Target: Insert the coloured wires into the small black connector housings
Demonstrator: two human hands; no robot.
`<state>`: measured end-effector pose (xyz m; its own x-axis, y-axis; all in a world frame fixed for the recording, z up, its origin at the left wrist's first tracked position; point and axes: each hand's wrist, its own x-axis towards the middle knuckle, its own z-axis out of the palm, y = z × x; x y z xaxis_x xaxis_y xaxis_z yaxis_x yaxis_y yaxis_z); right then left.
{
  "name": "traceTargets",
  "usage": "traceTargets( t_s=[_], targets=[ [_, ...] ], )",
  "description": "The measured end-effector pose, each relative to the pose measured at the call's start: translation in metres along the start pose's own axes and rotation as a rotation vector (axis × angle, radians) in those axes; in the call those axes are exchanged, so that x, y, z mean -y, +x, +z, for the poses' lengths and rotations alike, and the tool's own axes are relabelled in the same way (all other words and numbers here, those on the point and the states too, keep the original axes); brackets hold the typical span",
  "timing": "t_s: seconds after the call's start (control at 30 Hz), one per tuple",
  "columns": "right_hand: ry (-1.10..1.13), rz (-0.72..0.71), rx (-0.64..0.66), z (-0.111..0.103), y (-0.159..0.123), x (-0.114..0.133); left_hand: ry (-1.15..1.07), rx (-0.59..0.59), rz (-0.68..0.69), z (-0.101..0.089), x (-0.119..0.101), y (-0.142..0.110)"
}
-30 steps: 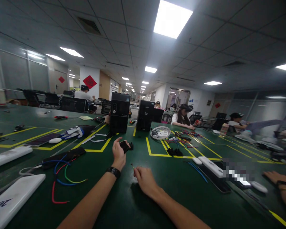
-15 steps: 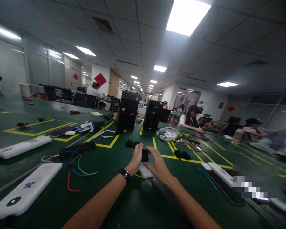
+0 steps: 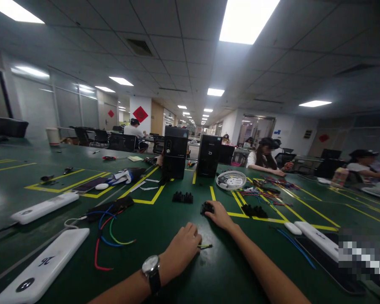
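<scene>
My left hand (image 3: pixel 184 245), a watch on its wrist, is low over the green table. Its fingers are curled round a short yellow-green wire (image 3: pixel 205 246), one end of which sticks out to the right. Further forward, my right hand (image 3: pixel 221 215) grips a small black ridged plastic block (image 3: pixel 207 207) between thumb and fingers, at table level. A similar black block (image 3: pixel 182 197) lies ahead and to the left. More black pieces (image 3: pixel 254 210) lie to the right of my right hand. Blue, red and green wires (image 3: pixel 107 230) are to the left.
Two black computer-like boxes (image 3: pixel 175 154) stand ahead. A white round basket (image 3: pixel 231 180) and tangled wires (image 3: pixel 272 190) are at the right. White power banks (image 3: pixel 50 264) lie left, another white device (image 3: pixel 316 239) right. A co-worker (image 3: pixel 267 158) sits across the table.
My hands have moved apart. The right hand has taken the black block forward to table level; the left hand has come back down onto the yellow-green wire. The view has shifted slightly left.
</scene>
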<state>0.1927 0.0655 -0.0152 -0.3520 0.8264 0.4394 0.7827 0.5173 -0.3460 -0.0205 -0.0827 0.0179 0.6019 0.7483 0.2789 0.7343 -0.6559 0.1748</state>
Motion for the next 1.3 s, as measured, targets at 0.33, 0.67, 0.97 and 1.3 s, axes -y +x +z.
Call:
traceTargets(
  t_s=[0.33,0.67,0.97,1.3],
  targets=[
    [0.023,-0.008,-0.018,0.035,0.051,-0.006,0.084,0.188,0.260,-0.043,0.062,-0.009],
    [0.035,-0.043,0.009,0.044,0.061,-0.011,0.197,0.137,0.128,-0.082,0.131,-0.039],
    [0.010,-0.062,0.044,0.046,0.061,-0.010,0.153,0.228,0.009,-0.089,0.167,-0.083],
    [-0.036,-0.062,0.045,0.042,0.058,-0.004,0.057,0.248,-0.040,-0.093,0.172,-0.092]
  ],
)
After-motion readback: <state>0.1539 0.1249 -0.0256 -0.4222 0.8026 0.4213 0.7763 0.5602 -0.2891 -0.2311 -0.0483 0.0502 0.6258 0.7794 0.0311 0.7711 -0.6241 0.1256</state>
